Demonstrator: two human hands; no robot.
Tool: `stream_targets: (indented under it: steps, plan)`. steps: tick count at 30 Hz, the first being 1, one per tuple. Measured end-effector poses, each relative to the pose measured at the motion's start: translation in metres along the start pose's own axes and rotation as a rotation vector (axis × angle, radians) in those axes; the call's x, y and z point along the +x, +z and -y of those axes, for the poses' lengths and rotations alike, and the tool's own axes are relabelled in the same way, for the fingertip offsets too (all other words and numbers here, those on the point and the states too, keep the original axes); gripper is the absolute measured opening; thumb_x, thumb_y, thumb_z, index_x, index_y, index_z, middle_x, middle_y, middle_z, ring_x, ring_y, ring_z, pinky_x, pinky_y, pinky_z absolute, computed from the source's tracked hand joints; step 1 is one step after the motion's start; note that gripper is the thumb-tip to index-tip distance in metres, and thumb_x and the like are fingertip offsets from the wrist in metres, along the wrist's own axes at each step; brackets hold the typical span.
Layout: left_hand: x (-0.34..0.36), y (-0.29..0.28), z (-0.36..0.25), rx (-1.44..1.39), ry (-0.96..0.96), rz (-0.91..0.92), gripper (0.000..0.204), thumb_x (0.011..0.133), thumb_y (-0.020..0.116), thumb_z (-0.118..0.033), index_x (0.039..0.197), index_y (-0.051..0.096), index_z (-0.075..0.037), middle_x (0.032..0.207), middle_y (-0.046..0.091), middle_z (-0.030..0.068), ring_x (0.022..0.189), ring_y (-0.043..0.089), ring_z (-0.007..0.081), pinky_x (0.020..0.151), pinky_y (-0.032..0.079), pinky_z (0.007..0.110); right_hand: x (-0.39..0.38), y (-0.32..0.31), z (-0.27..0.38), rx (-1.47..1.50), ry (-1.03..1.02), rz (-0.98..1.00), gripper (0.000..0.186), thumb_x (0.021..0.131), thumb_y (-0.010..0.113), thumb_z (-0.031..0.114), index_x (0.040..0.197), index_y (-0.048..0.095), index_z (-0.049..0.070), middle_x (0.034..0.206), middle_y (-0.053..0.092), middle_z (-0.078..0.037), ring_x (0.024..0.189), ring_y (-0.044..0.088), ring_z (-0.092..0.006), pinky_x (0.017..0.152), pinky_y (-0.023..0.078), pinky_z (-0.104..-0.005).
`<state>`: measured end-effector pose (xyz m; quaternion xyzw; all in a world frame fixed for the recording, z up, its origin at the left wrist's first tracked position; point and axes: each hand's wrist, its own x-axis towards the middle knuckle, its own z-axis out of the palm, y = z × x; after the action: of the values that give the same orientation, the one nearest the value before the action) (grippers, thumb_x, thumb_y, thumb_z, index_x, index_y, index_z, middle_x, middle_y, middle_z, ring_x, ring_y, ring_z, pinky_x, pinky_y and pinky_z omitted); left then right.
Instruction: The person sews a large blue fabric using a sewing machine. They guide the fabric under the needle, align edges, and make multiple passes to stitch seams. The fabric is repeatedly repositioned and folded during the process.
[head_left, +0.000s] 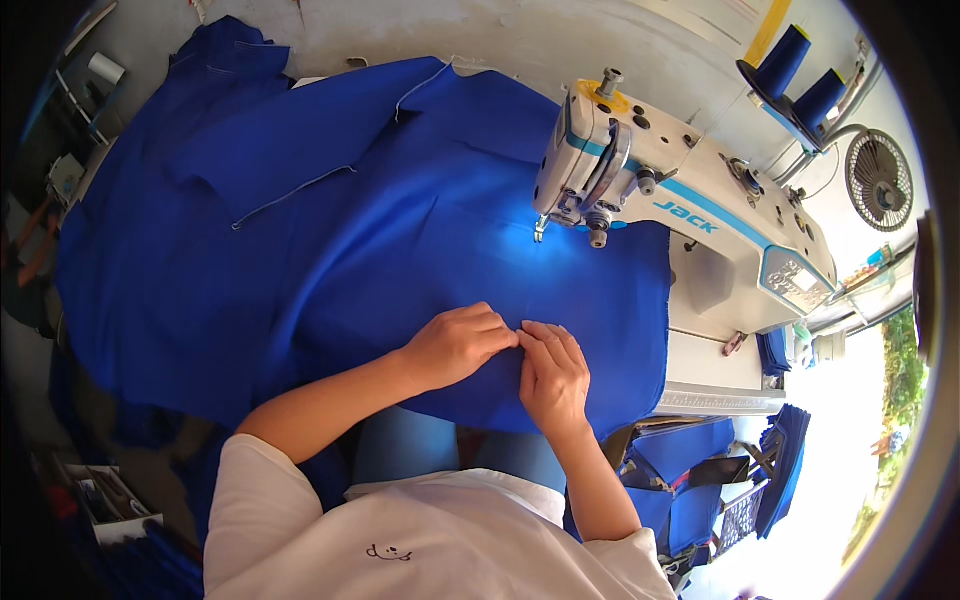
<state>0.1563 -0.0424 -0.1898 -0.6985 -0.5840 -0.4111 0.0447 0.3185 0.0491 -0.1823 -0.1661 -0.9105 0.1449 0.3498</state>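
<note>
Blue cloth [330,250] is pinched at frame centre by left hand [455,345] & right hand [552,378], fingertips pressed together, apparently to hold a fold, w/ machine [680,210] upper right

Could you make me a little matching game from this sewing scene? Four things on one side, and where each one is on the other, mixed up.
Things:
1. blue fabric
2. sewing machine
3. thread cones
4. small fan

Places:
A. far right, beside the window
B. spread over the table, under both hands
C. on a stand behind the machine, top right
D. right of the fabric, needle end over the cloth

Pairs: 1-B, 2-D, 3-C, 4-A

The left hand and right hand meet fingertip to fingertip, pinching the fabric near its front edge.
</note>
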Motion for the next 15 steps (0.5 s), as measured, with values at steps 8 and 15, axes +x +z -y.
stream_targets:
  steps: [8,15]
  plan:
    - [0.012,-0.009,0.013,-0.12,-0.012,0.12,0.02,0.074,0.079,-0.008,0.094,0.075,-0.007,0.095,0.07,0.0021,0.085,0.064,0.0197,0.074,0.056,0.031,0.015,-0.005,-0.015,0.005,-0.053,0.063,0.029,0.076,0.062,-0.005,0.104,0.069,0.002,0.108,0.066,-0.008,0.099,0.062,-0.027,0.088,0.051,-0.0397]
    - [0.031,-0.008,0.039,-0.081,-0.001,0.137,0.021,0.074,0.08,-0.011,0.094,0.075,-0.008,0.094,0.07,0.0014,0.087,0.063,0.0195,0.074,0.056,0.031,0.039,-0.002,-0.026,-0.045,-0.04,0.12,0.032,0.076,0.064,-0.004,0.106,0.07,0.003,0.102,0.06,-0.006,0.095,0.058,-0.0259,0.085,0.049,-0.0373]
